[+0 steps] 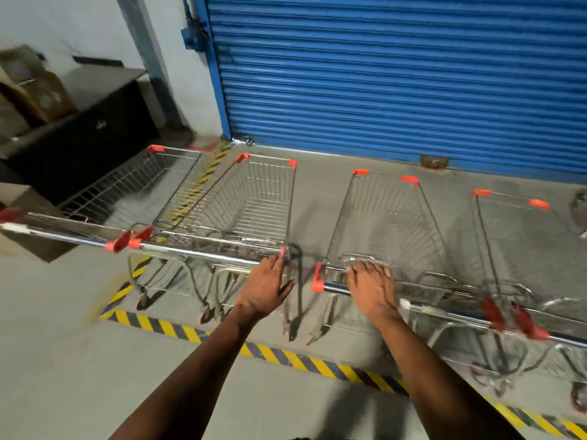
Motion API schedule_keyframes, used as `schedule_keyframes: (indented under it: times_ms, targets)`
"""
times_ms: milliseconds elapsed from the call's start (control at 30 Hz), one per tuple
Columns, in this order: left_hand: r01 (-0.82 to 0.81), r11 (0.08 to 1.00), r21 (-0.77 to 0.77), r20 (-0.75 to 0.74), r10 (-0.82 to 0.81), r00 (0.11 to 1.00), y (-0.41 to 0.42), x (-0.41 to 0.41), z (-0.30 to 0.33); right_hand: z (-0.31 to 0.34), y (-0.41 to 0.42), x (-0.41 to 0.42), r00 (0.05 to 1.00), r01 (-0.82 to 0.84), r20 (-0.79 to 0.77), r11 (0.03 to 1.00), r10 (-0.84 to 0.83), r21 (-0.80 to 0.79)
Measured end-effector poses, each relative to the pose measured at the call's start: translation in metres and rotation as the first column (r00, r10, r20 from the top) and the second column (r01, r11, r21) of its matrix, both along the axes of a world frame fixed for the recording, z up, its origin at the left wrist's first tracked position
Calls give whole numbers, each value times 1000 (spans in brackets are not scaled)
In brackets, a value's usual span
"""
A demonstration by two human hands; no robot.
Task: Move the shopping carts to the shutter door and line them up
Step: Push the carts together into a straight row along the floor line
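Head view, looking down over both forearms. Four wire shopping carts with orange corner caps in a row, noses toward blue corrugated metal shutter door [397, 77] at 12 o'clock. Leftmost cart [133, 188] at 10 o'clock, angled, its chrome handle bar [63, 236] running out toward 9. Second cart [251, 201] at 11 o'clock, just beside the first, handles nearly end to end. Third cart [387, 223] at 1 o'clock, set apart from the second by a strip of bare grey concrete floor [57, 360]. Fourth cart [521, 242] at 2 to 3 o'clock, close beside the third.

Left hand [266, 287] at the right end of the second cart's handle bar [203, 254], fingers fairly straight and reaching to the bar's orange end cap; a real grasp not visible, motion blur. Right hand [373, 289] laid over the third cart's handle bar [333, 289], fingers curled forward over it, near its orange left end cap.

Yellow-and-black hazard tape [286, 354] on the floor, running from 8 toward 4 beneath the cart wheels, another strip leading up toward 11. Dark counter [95, 122] with cardboard boxes [35, 90] at 10 o'clock by the white wall.
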State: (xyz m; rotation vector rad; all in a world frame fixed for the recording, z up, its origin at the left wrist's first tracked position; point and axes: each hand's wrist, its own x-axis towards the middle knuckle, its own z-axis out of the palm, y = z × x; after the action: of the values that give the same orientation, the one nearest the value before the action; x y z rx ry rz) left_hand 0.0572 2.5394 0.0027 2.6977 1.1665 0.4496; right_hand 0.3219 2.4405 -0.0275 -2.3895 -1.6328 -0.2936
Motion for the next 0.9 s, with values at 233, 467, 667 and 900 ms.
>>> schedule_keyframes:
  times_ms: [233, 467, 667, 900]
  targets:
    - [-110, 993, -43, 39, 112, 993, 50, -137, 4, 9, 75, -160, 988, -143, -44, 988, 146, 50]
    - [-183, 977, -112, 38, 189, 981, 101, -218, -14, 1, 137, -251, 970, -244, 4, 969, 244, 48]
    - [-192, 963, -188, 36, 203, 979, 150, -242, -20, -21, 183, -287, 963, -246, -126, 968, 239, -46]
    - [-115, 977, -179, -233, 71, 970, 213, -255, -41, -36, 215, -309, 976, -214, -58, 969, 208, -122]
